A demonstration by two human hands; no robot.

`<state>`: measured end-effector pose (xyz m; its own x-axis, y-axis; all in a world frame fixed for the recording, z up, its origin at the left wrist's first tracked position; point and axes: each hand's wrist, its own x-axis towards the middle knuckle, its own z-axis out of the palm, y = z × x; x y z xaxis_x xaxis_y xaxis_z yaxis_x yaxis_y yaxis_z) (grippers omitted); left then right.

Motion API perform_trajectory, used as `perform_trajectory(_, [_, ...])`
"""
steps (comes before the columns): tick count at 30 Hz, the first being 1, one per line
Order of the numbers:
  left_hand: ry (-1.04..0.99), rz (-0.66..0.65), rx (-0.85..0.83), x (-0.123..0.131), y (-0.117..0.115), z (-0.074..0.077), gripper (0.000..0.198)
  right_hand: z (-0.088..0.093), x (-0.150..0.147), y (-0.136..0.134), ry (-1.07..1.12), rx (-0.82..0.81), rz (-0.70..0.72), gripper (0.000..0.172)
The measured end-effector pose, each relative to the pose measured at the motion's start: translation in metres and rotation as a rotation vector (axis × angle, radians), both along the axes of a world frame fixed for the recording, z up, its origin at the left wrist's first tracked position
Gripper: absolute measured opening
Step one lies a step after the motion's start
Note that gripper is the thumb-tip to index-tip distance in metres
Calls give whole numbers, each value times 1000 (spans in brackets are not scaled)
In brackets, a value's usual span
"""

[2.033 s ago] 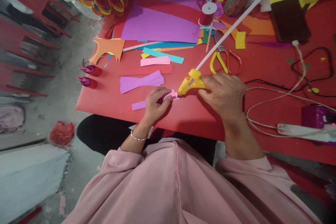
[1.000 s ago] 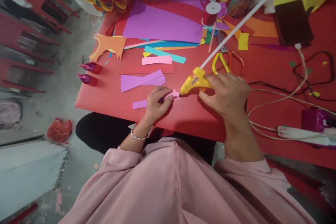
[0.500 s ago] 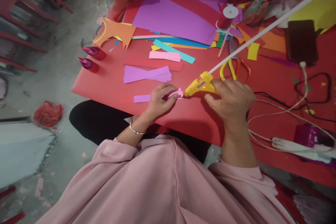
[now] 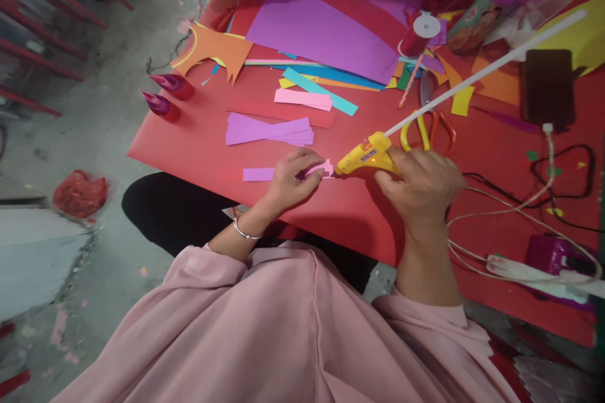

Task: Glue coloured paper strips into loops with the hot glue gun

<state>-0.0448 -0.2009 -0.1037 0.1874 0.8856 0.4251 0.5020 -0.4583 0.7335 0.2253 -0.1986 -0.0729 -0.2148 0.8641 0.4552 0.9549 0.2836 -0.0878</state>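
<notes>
My right hand [image 4: 418, 186] is closed round a yellow glue gun [image 4: 366, 156], with a long white glue stick [image 4: 482, 79] running out of its back. The nozzle points left and is at the end of a pink paper strip [image 4: 324, 168]. My left hand [image 4: 295, 179] pinches that strip between thumb and fingers near the table's front edge. A purple paper strip [image 4: 258, 174] sticks out to the left from under this hand. Just beyond lie stacked purple strips [image 4: 269, 130], pink strips [image 4: 302, 98] and a turquoise strip [image 4: 343, 101].
On the red table [image 4: 189, 145] stand two rolled red-and-purple paper pieces [image 4: 163, 107] at left. Scissors [image 4: 428, 126], a ribbon spool [image 4: 418, 34] and large purple sheets [image 4: 326, 28] lie farther back. A phone [image 4: 547, 87] and looped cables [image 4: 501, 204] are at right.
The view has shifted slightly. Both hands keep nearly the same place, with the glue gun's nozzle still at the end of the pink strip.
</notes>
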Motion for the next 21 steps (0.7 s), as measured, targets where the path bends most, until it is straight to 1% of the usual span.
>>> perform_trajectory(5, [-3,1,0,0,0,-1,18,0,1,-1,5,-8,1,31])
perform_trajectory(9, [-24,-4,17,0,0,0,17,-1,2,0,-11,29,8,30])
perform_trajectory(14, [-18,-2,19,0,1,-2,19,-4,2,1,13,49,-26,34])
perform_trajectory(21, [-30,1,6,0,1,-5,21,-7,2,1,26,48,5,35])
